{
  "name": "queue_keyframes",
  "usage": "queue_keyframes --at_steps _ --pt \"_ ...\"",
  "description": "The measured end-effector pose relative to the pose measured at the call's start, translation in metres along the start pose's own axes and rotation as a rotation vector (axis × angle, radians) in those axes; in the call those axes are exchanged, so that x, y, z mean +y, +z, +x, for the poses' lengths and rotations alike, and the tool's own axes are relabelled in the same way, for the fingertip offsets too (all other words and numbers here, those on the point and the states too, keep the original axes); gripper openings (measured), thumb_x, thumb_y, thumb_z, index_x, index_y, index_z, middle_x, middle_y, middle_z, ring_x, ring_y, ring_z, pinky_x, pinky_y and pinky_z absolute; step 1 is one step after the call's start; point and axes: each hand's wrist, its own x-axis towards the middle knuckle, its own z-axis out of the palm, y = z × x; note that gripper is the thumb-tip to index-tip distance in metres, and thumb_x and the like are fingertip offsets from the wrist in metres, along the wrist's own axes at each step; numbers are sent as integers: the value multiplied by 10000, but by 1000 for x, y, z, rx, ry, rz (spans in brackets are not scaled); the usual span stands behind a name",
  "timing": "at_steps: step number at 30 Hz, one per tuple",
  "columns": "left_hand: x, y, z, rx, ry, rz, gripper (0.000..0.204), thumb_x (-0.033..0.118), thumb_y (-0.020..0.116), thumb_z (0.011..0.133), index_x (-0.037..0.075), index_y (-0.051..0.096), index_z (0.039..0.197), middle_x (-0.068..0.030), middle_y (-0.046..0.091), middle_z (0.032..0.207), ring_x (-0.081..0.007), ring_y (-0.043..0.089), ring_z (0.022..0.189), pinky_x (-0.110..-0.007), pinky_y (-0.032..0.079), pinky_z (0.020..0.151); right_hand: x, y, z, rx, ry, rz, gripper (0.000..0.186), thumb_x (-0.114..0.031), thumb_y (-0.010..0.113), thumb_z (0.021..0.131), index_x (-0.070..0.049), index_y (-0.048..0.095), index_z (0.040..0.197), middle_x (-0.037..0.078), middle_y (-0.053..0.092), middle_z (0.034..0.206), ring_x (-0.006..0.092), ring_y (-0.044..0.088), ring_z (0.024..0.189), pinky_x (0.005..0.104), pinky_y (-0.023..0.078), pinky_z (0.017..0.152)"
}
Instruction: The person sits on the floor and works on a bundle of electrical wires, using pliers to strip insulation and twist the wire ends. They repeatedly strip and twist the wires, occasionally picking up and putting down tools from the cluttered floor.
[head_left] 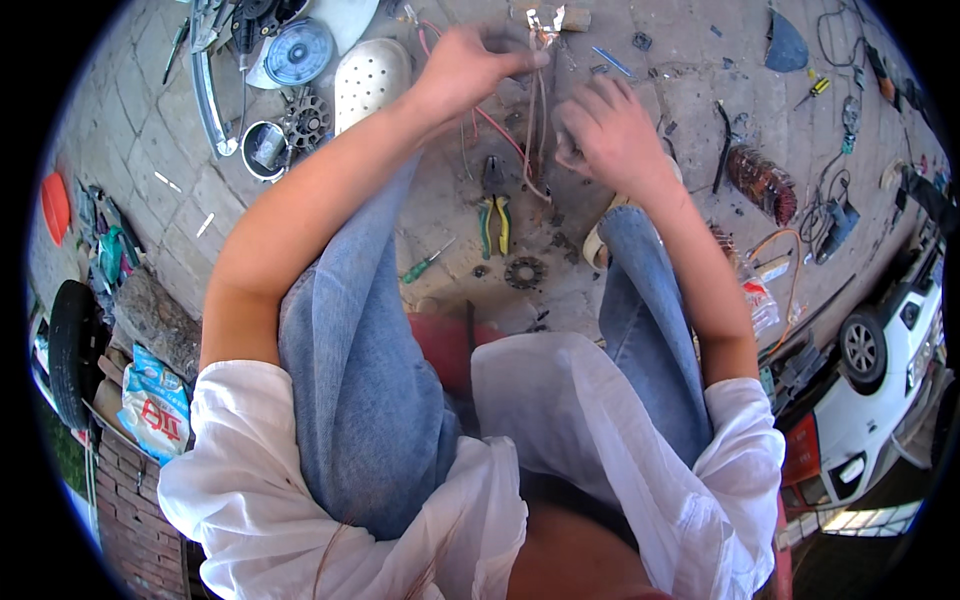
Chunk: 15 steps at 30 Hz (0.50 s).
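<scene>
While the left hand [465, 72] pinches the reddish-brown wires [541, 95] below their bright upper end, the blurred right hand [612, 130] curls beside them, its grip impossible to tell. A round white cup [262, 177] holds a grey piece, hard to identify; the blue-and-white plastic bag's [155, 405] contents are hidden.
</scene>
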Motion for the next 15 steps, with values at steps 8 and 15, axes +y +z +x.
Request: queue_keyframes --at_steps 8,15 --pt "18 4 -12 -74 0 -8 282 127 772 788 -11 675 1014 -69 696 948 -129 644 887 -276 503 827 -5 1 -2 229 768 968 257 -188 722 854 -16 631 1021 51 655 949 142 612 906 267 481 836" --pt "19 12 -11 -167 -20 -98 295 153 781 789 22 640 1013 -49 694 923 -111 643 880 -266 504 814 -6 1 11 275 830 1283 231 -152 698 884 3 647 1047 33 669 985 93 606 921 259 483 835"
